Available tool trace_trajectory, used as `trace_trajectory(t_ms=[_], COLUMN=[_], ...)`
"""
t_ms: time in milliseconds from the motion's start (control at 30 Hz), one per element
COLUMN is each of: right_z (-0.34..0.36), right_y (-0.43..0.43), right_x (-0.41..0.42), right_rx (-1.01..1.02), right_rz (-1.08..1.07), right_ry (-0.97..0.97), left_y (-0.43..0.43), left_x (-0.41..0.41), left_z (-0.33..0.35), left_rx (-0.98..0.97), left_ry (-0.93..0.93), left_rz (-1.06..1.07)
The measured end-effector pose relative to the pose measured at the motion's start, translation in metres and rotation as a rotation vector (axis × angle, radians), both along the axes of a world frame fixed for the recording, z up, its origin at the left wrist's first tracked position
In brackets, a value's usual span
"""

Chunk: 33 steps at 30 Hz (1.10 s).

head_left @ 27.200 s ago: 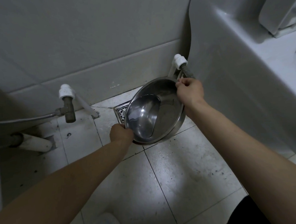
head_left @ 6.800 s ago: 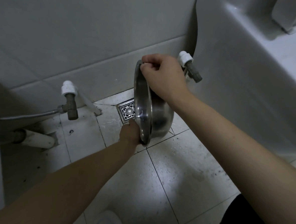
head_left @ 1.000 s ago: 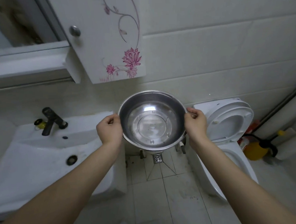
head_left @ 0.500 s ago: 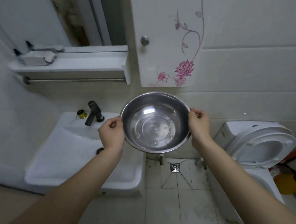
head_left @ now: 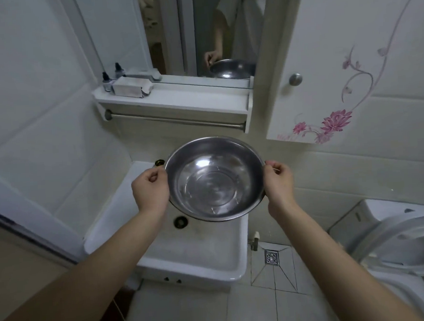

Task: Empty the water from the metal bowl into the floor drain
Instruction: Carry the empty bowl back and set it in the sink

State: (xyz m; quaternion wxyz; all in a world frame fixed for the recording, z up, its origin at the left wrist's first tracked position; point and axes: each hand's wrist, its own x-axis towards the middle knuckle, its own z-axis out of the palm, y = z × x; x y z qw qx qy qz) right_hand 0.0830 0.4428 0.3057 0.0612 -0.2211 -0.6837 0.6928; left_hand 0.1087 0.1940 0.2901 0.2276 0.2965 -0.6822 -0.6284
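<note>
I hold the round metal bowl upright in the air above the white sink basin. My left hand grips its left rim and my right hand grips its right rim. The inside of the bowl is shiny and only a few drops cling to its bottom. The square metal floor drain lies on the tiled floor below and to the right of the bowl, between the sink and the toilet.
A white toilet with its lid up stands at the right. Above the sink are a shelf with a towel bar, a mirror and a flowered cabinet door. A pipe valve sits beside the drain.
The bowl, earlier tilted over the floor drain, is now upright and raised. In the last second it has shifted left, from above the floor to above the sink.
</note>
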Motion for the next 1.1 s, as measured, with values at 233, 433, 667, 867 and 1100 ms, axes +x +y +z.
trace_trajectory(t_ms=[233,433,667,867,1100], right_z=[0.026,0.039,0.047,0.051,0.045], right_y=[-0.046,-0.071,-0.089,-0.097,-0.103], right_x=[-0.003,-0.009,-0.029,-0.047,-0.058], right_rx=[0.029,0.027,-0.049,-0.075,-0.068], right_rz=[0.033,0.032,0.082,0.162,0.156], right_ry=[0.061,0.083,0.119,0.108,0.108], left_y=[-0.051,-0.075,-0.089,-0.094,-0.099], left_x=[-0.017,-0.027,-0.033,-0.036,-0.043], left_z=[0.017,0.032,0.045,0.054,0.046], left_rx=[0.006,0.024,0.018,-0.008,-0.033], left_ry=[0.056,0.079,0.106,0.126,0.115], left_rz=[-0.01,-0.008,0.046,0.133,0.145])
